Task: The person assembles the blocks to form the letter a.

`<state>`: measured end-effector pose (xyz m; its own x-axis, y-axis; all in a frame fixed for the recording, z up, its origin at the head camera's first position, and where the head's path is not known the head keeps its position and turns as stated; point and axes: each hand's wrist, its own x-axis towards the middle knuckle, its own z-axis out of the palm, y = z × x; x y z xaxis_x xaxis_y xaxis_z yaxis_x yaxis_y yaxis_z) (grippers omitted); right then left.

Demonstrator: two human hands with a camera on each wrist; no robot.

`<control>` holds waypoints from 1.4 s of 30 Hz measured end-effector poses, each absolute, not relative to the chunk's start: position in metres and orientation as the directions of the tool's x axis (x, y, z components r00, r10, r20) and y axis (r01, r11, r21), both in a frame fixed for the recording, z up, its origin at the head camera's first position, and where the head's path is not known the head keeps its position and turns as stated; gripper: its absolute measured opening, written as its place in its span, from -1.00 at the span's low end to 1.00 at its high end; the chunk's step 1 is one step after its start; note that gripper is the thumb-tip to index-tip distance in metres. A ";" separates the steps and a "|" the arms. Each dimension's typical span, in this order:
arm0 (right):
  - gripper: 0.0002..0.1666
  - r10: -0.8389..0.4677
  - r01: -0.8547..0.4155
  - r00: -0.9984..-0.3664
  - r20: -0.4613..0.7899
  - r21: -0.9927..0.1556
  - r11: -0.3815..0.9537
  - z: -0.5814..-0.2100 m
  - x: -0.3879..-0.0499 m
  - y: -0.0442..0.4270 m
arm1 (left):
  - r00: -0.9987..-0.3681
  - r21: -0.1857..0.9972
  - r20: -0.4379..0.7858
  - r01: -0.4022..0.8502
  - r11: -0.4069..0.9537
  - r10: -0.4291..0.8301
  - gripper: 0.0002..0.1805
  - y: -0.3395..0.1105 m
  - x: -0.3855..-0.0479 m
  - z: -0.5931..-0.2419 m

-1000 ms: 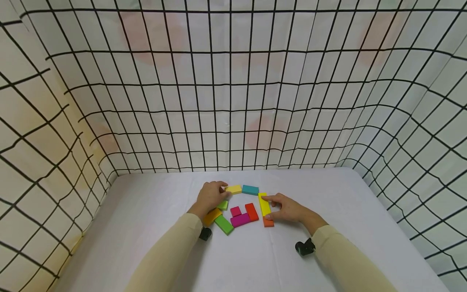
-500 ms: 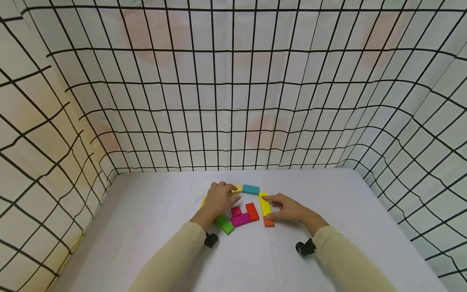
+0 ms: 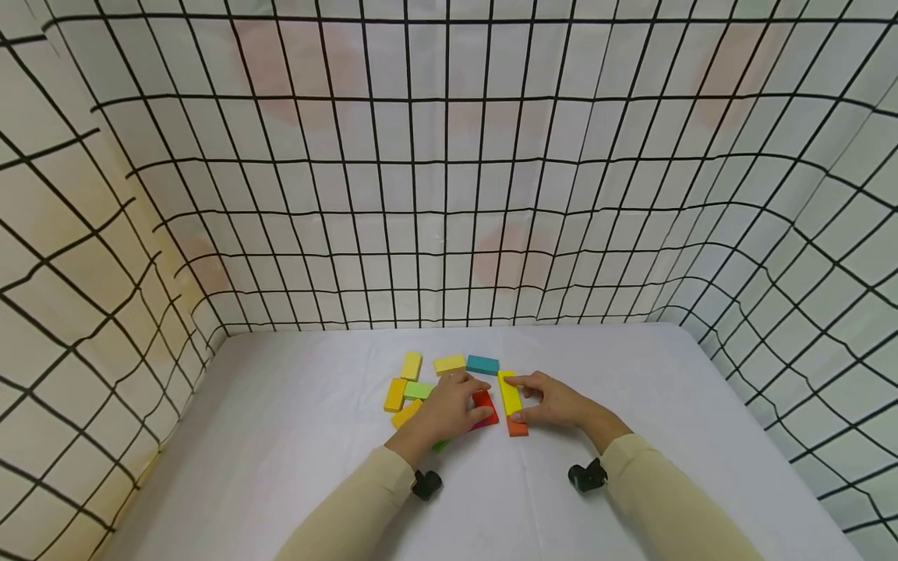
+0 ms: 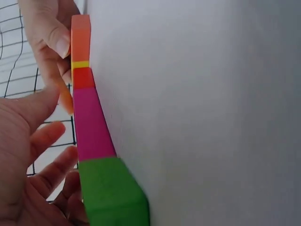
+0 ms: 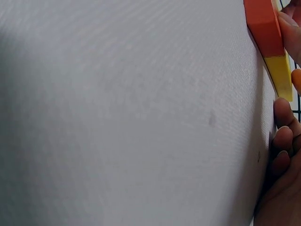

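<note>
My left hand [image 3: 449,409] hovers over the inner blocks, its thumb and fingers spread about a red block [image 3: 484,399]; contact with it cannot be made out. Beneath that palm are a magenta block [image 4: 91,122] and a green block [image 4: 113,188], largely hidden in the head view. On the right, a long yellow block [image 3: 512,396] adjoins an orange block [image 3: 519,428]. My right hand [image 3: 554,401] rests beside them, index fingertip at the yellow block's far end and thumb tip where the two meet. Its other fingers curl underneath.
Around the far and left sides lie a teal block [image 3: 482,365], a pale yellow block [image 3: 449,364], another yellow block [image 3: 411,365], amber blocks [image 3: 395,394] and a light green block [image 3: 418,390]. Black wire mesh [image 3: 442,210] rises behind the white table [image 3: 526,506].
My left hand has moved right and nearer from beside the pale yellow block to the red block, uncovering the left-hand blocks and covering the small pink one. My right hand stays put.
</note>
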<state>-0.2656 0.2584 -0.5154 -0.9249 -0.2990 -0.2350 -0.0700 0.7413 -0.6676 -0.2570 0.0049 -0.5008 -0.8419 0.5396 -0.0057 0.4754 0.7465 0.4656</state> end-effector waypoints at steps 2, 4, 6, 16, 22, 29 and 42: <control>-0.11 -0.302 -0.072 -0.924 -0.234 -0.670 0.739 -0.516 -0.266 0.258 | -0.845 0.451 -0.019 0.470 0.759 0.535 -0.47 0.006 -0.257 -0.502; -0.11 -0.302 -0.076 -0.924 -0.233 -0.664 0.744 -0.517 -0.267 0.258 | -0.848 0.436 -0.024 0.468 0.768 0.530 -0.47 0.006 -0.257 -0.504; -0.10 -0.305 -0.083 -0.924 -0.230 -0.659 0.748 -0.517 -0.267 0.258 | -0.851 0.425 -0.033 0.462 0.778 0.524 -0.47 0.006 -0.257 -0.505; -0.10 -0.331 -0.113 -0.920 -0.212 -0.664 0.739 -0.517 -0.268 0.258 | -0.868 0.451 -0.038 0.428 0.784 0.495 -0.45 0.001 -0.254 -0.506; -0.10 -0.335 -0.117 -0.920 -0.206 -0.669 0.734 -0.517 -0.269 0.258 | -0.886 0.510 -0.040 0.379 0.772 0.462 -0.52 -0.003 -0.252 -0.509; -0.11 -0.315 -0.114 -0.925 -0.210 -0.639 0.761 -0.514 -0.268 0.257 | -0.876 0.572 -0.032 0.378 0.728 0.481 -0.72 -0.005 -0.256 -0.508; -0.11 -0.330 -0.112 -0.921 -0.206 -0.672 0.732 -0.518 -0.267 0.261 | -0.873 0.585 -0.098 0.337 0.737 0.477 -0.78 -0.005 -0.248 -0.500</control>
<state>-0.2666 0.2610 -0.5178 -0.9214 -0.3298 -0.2056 -0.1123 0.7324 -0.6716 -0.2481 -0.0048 -0.4996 -0.8732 0.4774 -0.0980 0.3375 0.7374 0.5851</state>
